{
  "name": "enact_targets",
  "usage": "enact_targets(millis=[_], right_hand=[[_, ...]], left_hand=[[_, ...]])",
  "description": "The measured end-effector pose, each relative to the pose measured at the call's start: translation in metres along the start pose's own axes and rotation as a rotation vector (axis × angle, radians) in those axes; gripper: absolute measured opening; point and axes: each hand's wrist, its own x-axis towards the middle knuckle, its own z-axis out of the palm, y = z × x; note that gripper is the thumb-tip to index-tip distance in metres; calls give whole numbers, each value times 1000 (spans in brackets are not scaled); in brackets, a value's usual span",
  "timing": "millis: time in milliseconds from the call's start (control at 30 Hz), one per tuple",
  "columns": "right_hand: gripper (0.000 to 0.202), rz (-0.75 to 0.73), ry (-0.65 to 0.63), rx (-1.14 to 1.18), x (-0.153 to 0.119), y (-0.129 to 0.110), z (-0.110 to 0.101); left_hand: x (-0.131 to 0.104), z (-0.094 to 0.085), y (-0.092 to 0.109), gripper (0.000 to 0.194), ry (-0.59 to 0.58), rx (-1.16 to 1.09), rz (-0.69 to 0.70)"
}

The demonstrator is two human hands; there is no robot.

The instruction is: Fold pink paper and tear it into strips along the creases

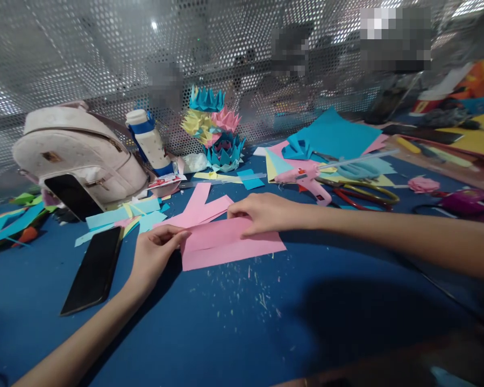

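Observation:
A pink sheet of paper [234, 253] with a lengthwise fold lies just over the blue table in front of me. My left hand [156, 250] pinches its left end between thumb and fingers. Near the upper right part of the same sheet, my right hand [262, 214] grips it, thumb on the near face and fingers curled behind. Behind the sheet lie pink paper strips [199, 207], partly covered by it. Tiny paper scraps [262, 293] are scattered on the table on the near side.
A black phone [92, 271] lies left of my hand. Behind stand a white backpack [70, 150], a bottle [150, 141] and folded paper flowers [215, 126]. At right are a pink glue gun [306, 178], scissors [367, 194] and blue paper sheets [334, 131].

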Motion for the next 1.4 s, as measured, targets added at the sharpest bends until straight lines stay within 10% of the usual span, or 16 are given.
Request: enact_targets(millis=[900,1400], right_hand=[[22,15,-235,-158,28,-23,-1],[17,-3,-24,-565,-16,-71,27]], left_hand=[[13,-23,-4,30,-442,474,230],[-6,-26,-2,22,-424,902,941]])
